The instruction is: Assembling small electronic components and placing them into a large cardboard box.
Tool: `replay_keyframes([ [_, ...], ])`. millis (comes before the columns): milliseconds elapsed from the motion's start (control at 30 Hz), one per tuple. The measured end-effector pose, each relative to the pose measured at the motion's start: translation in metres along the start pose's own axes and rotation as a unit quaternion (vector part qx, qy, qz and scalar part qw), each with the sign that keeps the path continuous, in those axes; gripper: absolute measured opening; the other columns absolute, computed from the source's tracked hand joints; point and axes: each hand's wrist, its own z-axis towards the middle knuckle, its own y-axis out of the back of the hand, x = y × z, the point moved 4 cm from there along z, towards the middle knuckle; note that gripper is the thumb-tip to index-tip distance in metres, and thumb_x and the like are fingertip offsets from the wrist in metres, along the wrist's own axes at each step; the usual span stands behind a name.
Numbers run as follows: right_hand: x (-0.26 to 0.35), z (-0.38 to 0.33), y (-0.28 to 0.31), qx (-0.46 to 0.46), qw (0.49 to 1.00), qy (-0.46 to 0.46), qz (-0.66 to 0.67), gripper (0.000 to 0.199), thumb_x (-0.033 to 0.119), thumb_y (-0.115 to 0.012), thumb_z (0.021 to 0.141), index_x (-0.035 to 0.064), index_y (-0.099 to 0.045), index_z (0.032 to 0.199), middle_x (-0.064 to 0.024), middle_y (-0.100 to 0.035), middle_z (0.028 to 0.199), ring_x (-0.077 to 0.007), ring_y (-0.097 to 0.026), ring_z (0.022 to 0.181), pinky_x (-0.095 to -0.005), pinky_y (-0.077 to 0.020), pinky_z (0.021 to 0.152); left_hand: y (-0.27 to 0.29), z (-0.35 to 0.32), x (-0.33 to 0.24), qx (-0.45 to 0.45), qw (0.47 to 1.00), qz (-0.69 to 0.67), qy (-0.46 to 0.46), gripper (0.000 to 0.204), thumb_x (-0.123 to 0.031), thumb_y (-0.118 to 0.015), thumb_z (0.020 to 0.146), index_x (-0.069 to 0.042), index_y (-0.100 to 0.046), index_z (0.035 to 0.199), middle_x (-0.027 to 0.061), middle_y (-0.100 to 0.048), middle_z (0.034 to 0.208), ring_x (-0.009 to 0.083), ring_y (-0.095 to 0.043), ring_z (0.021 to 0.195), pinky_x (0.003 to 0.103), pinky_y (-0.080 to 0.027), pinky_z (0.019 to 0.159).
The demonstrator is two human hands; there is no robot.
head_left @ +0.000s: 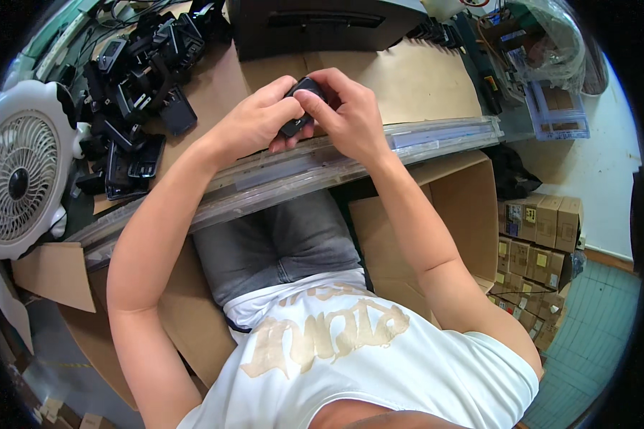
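Observation:
A small black handheld device (291,128) with rounded edges is held between my two hands, just above the front edge of the workbench. My left hand (259,116) grips its left side, thumb laid across the face. Around the upper right end curls my right hand (348,113), its thumb pressing on the top. My fingers cover much of the device, so its exact kind cannot be made out. To the left on the bench lies a heap of black electronic devices (132,96) with straps or cables among them.
A white fan (23,171) stands at the left. At the back of the bench is a large black box-shaped machine (315,28). Open cardboard boxes (461,207) flank my legs. Several small cartons (537,261) are stacked at the right, below a clear plastic bin (557,114).

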Motion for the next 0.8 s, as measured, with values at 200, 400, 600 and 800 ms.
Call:
replay_keyframes([
  [200,-0.024,0.006,0.009,-0.042,0.988,-0.085,0.121,0.019,0.017,-0.066,0.092,0.0,-0.067,0.1,-0.0076,-0.067,0.077,-0.0141,-0.057,0.062,-0.026,-0.0458,0.057,0.0,0.001,0.001,0.017,0.999,-0.034,0.013,0.023,-0.023,-0.043,0.095,-0.003,-0.053,0.104,0.0084,-0.065,0.079,0.0095,-0.053,0.057,0.019,-0.039,0.046],
  [400,0.001,-0.001,-0.002,-0.028,0.999,-0.036,0.02,0.016,0.016,-0.064,0.093,0.0015,-0.067,0.098,-0.0017,-0.064,0.071,-0.0122,-0.054,0.063,-0.0226,-0.0445,0.059,0.002,0.004,0.005,0.064,0.988,-0.138,0.024,0.042,-0.045,-0.039,0.102,-0.006,-0.052,0.107,0.0083,-0.064,0.076,0.0078,-0.052,0.052,0.016,-0.032,0.038],
  [600,-0.023,0.007,0.011,0.001,0.989,-0.149,-0.004,0.022,0.009,-0.067,0.084,0.0056,-0.068,0.106,-0.0075,-0.068,0.089,-0.0187,-0.061,0.072,-0.0296,-0.0511,0.066,0.003,0.001,0.005,0.047,0.997,-0.053,0.019,0.061,-0.065,-0.032,0.1,-0.008,-0.052,0.104,0.0096,-0.065,0.072,0.008,-0.051,0.046,0.017,-0.033,0.036],
  [800,0.014,-0.011,0.016,0.007,0.923,0.3,-0.239,0.054,0.008,-0.068,0.071,0.0137,-0.065,0.124,-0.0087,-0.054,0.131,-0.0297,-0.053,0.113,-0.0392,-0.0464,0.095,0.007,0.007,0.006,0.065,0.99,-0.117,0.041,0.06,-0.065,-0.028,0.1,-0.01,-0.052,0.106,0.012,-0.064,0.07,0.0094,-0.049,0.04,0.017,-0.03,0.031],
])
